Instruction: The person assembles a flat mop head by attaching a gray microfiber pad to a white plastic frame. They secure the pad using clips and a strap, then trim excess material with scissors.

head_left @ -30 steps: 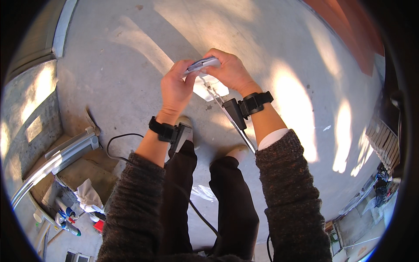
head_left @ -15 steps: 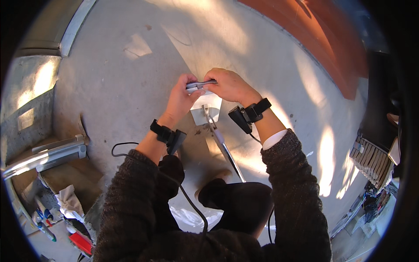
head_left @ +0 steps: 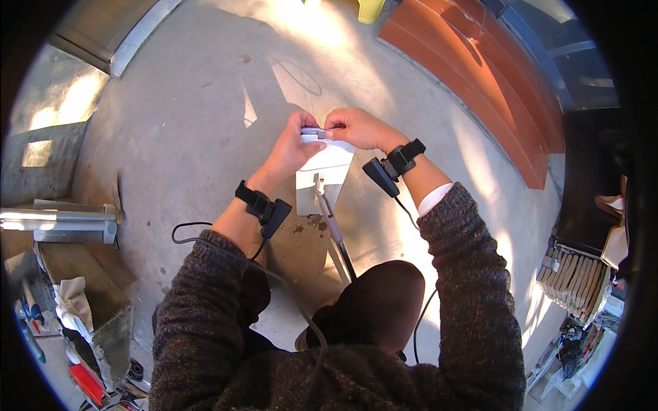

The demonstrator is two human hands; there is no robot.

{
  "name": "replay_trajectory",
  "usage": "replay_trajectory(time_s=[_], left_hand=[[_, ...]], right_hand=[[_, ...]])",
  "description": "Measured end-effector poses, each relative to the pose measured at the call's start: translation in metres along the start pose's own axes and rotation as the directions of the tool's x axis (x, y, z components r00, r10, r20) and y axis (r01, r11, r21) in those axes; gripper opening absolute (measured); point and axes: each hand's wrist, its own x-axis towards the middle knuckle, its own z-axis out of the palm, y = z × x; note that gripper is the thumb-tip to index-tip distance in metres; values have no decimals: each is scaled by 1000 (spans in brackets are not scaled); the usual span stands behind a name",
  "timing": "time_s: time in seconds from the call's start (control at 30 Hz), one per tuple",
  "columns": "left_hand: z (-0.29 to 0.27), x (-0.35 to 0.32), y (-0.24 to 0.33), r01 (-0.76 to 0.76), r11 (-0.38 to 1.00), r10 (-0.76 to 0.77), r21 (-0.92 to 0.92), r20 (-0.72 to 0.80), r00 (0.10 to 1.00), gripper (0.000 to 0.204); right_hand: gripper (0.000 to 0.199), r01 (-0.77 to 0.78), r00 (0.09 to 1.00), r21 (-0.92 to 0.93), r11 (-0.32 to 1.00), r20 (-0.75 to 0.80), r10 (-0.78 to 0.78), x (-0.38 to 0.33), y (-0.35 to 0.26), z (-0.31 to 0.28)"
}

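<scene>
Both of my hands meet at the far end of a white flat plate (head_left: 322, 177), which looks like a flat mop head. A pole (head_left: 334, 229) with a grey sleeve joins the plate and runs back toward my knees. My left hand (head_left: 293, 147) is closed on a small white and silver clip-like piece (head_left: 313, 135) at the plate's far edge, thumb underneath. My right hand (head_left: 358, 129) pinches the right end of that same piece. The fingers partly cover it, so its exact shape is hidden.
Black devices (head_left: 275, 218) are strapped to both wrists, with a cable (head_left: 284, 281) trailing from the left one. At left lie a metal bar (head_left: 75, 225) and a box of tools (head_left: 103, 329). A reddish-brown panel (head_left: 473, 82) stands far right, a stack of slats (head_left: 572, 281) at right.
The view has shifted, and more of the white plate shows below my hands. My right hand has turned slightly on the clip-like piece. My right knee has risen over the pole's near end.
</scene>
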Motion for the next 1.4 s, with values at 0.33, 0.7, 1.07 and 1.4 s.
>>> replay_trajectory(time_s=[0.33, 0.7, 1.07, 1.4], left_hand=[[3, 7, 4, 123, 992, -123, 30, 0, 992, 38], [16, 7, -6, 218, 976, -211, 24, -172, 962, 38], [18, 7, -19, 203, 979, -202, -17, -211, 957, 37], [23, 11, -25, 160, 978, -187, -134, -227, 956, 32]], right_hand=[[12, -76, 992, 129, 989, 109, 62, 11, 14, -12], [13, 12, 999, 119, 993, 35, -16, 14, 21, -11], [11, -51, 994, -11, 999, 101, 51, 20, 7, -20], [20, 104, 979, -315, 944, -134, -152, 7, 0, 5]])
